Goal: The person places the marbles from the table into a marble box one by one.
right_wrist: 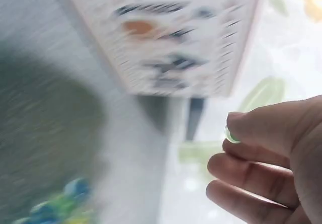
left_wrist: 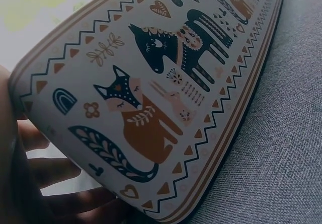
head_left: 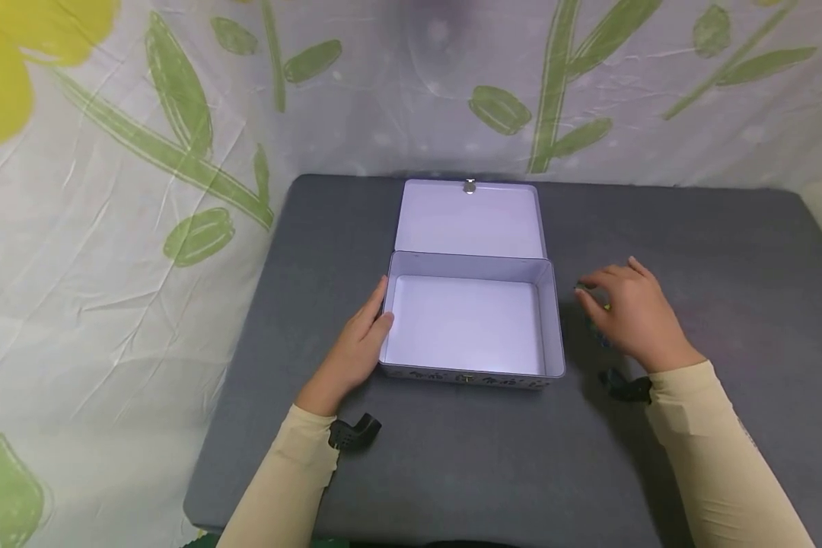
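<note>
An open tin box [head_left: 466,323] with a pale lilac inside stands on the table, its hinged lid [head_left: 469,221] laid back behind it. My left hand [head_left: 352,342] holds the box's left side, thumb over the rim and fingers along the outer wall. Foxes and horses are printed on the tin box's front [left_wrist: 146,98]. Right of the box, my right hand [head_left: 633,312] is raised above the table. Its thumb and forefinger pinch a small green glass marble [right_wrist: 232,135], mostly hidden by the fingertips. The other fingers are loosely bent.
Below my right hand lies a blurred cluster of blue, green and yellow marbles [right_wrist: 55,206], largely hidden in the head view. A metal clasp [head_left: 469,186] sits on the lid's far edge. The grey table [head_left: 452,457] meets a flower-printed curtain [head_left: 397,99] behind and at the left.
</note>
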Motion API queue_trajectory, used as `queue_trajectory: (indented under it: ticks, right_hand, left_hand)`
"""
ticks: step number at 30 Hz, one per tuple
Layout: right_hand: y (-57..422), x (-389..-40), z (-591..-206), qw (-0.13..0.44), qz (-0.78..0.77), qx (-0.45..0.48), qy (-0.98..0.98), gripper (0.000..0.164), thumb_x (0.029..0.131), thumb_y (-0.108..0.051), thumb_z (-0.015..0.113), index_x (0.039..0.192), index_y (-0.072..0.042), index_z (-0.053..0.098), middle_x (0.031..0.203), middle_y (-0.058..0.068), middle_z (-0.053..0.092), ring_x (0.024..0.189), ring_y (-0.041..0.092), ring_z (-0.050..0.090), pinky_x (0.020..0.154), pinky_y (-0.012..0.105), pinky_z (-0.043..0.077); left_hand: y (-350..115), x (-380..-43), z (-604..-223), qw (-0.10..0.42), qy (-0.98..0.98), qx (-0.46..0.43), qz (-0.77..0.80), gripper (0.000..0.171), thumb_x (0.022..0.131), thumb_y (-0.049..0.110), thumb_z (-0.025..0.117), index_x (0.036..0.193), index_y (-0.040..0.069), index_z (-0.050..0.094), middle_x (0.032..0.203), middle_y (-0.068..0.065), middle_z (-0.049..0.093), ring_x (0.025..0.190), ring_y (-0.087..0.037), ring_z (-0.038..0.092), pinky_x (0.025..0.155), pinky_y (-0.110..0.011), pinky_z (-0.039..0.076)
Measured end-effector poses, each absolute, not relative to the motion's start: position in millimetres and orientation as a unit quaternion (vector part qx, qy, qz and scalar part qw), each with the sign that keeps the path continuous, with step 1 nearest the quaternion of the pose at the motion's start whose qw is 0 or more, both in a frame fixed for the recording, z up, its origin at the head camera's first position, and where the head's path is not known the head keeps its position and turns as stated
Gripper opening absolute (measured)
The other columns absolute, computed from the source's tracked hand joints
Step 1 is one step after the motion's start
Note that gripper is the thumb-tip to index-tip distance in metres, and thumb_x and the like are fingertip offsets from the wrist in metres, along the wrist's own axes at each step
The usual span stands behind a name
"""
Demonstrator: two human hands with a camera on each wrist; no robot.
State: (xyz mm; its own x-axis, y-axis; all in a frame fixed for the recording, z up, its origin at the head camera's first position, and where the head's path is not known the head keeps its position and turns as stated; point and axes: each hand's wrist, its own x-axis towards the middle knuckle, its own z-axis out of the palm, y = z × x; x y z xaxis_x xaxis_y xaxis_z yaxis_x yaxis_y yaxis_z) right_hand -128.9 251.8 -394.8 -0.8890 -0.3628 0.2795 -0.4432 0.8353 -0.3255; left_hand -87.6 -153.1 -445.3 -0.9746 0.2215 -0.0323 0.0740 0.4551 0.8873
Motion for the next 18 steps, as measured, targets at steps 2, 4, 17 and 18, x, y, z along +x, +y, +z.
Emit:
queue_trajectory:
  ticks: [2, 4, 17, 18]
  right_hand:
    - [245, -129, -384, 0.102, 0.206, 0.217, -0.949, 0.019, 0.093, -0.004, 0.077, 0.109, 0.007, 0.076, 0.103, 0.023, 0.075, 0.099, 0.043, 0.069, 0.124, 0.060, 0.029]
    - [237, -130, -373, 0.100, 0.218, 0.221, -0.945, 0.020, 0.094, -0.004, 0.077, 0.110, 0.007, 0.076, 0.104, 0.023, 0.074, 0.100, 0.042, 0.069, 0.125, 0.055, 0.030]
    - [166, -153, -332, 0.111, 0.257, 0.325, -0.903, 0.016, 0.095, -0.005, 0.075, 0.110, 0.001, 0.079, 0.100, 0.013, 0.076, 0.092, 0.031, 0.071, 0.083, 0.050, 0.057]
    - [160, -155, -332, 0.106, 0.257, 0.332, -0.901, 0.016, 0.096, -0.006, 0.075, 0.110, 0.001, 0.078, 0.101, 0.013, 0.076, 0.093, 0.030, 0.071, 0.085, 0.050, 0.057]
  left_hand:
    - [-154, -88, -446, 0.070, 0.850, 0.092, 0.514, 0.061, 0.114, 0.026, 0.036, 0.170, 0.017, 0.015, 0.176, 0.001, 0.015, 0.162, -0.021, 0.014, 0.131, -0.049, 0.015]
    - [-154, -88, -447, 0.070, 0.850, 0.095, 0.514, 0.061, 0.114, 0.027, 0.036, 0.170, 0.016, 0.014, 0.176, 0.000, 0.015, 0.162, -0.021, 0.014, 0.131, -0.050, 0.015]
    - [-147, -92, -447, 0.061, 0.850, 0.078, 0.518, 0.062, 0.113, 0.030, 0.038, 0.170, 0.013, 0.018, 0.175, 0.000, 0.018, 0.161, -0.020, 0.016, 0.130, -0.048, 0.016]
    - [-146, -92, -448, 0.062, 0.849, 0.077, 0.518, 0.062, 0.113, 0.030, 0.037, 0.170, 0.014, 0.018, 0.175, 0.001, 0.018, 0.161, -0.020, 0.016, 0.130, -0.048, 0.016]
